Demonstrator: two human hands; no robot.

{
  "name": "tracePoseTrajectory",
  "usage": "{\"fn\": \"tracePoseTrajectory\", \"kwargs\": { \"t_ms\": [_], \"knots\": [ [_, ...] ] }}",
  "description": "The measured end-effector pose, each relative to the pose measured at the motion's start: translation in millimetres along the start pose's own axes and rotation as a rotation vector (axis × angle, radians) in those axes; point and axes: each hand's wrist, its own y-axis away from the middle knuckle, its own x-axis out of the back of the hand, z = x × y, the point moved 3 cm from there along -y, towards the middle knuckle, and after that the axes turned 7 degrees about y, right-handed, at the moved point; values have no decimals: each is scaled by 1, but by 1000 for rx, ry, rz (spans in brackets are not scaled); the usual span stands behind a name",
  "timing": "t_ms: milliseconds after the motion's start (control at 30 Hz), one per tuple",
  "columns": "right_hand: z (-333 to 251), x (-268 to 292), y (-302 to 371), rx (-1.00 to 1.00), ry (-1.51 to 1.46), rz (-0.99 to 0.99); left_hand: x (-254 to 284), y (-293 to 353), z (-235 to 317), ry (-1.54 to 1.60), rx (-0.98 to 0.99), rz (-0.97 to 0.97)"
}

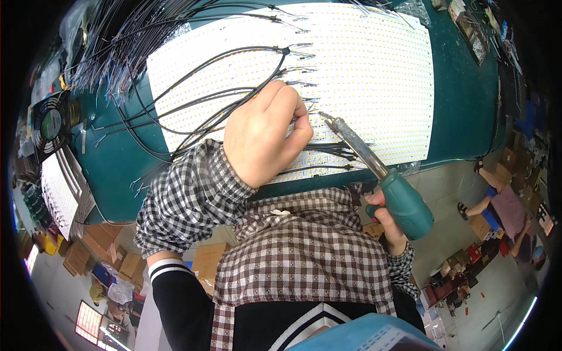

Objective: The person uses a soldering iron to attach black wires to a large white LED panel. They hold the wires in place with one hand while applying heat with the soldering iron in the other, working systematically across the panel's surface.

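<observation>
A large white LED board (374, 76) with rows of small yellowish chips lies on the green tabletop. My left hand (266, 134) rests over its middle, thumb and fingers pinched on a thin wire whose end shows just past the fingertips. Several black cables (234, 90) run across the board from the left, their stripped ends lined up along its centre. In my right hand (389, 219) is a soldering iron (407, 205) with a green handle. Its metal tip points up and left, close to the left fingertips; contact with the board cannot be made out.
A thick bundle of dark cables (126, 47) lies at the far left. Below it stand a small black fan (51, 123) and a stack of white boards (61, 190). A flat packet (468, 29) sits far right. Another person (509, 210) sits beyond, at right.
</observation>
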Motion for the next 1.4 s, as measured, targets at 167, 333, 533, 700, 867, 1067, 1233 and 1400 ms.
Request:
{"fn": "tracePoseTrajectory", "kwargs": {
  "t_ms": [167,333,533,700,867,1067,1233,1400],
  "knots": [
    [-4,0,-4,28,28,-12,0,-1,0,1,-2,2],
    [-3,1,1,1,36,14,0,-1,0,4,2,-2],
    [-5,2,1,-15,33,48,0,-1,0,-2,6,-6],
    [-7,3,-2,-20,-20,23,2,-1,1,46,32,-18],
    [-18,-3,-7,-111,-257,93,10,-11,1,308,198,-139],
    [-14,3,-6,-45,-205,16,8,-16,-3,108,115,-215],
    [-12,3,-6,-33,-127,30,10,-19,-4,168,132,-236],
    [-11,2,-3,-38,-69,76,11,-21,-4,147,128,-265]
  ]
}}
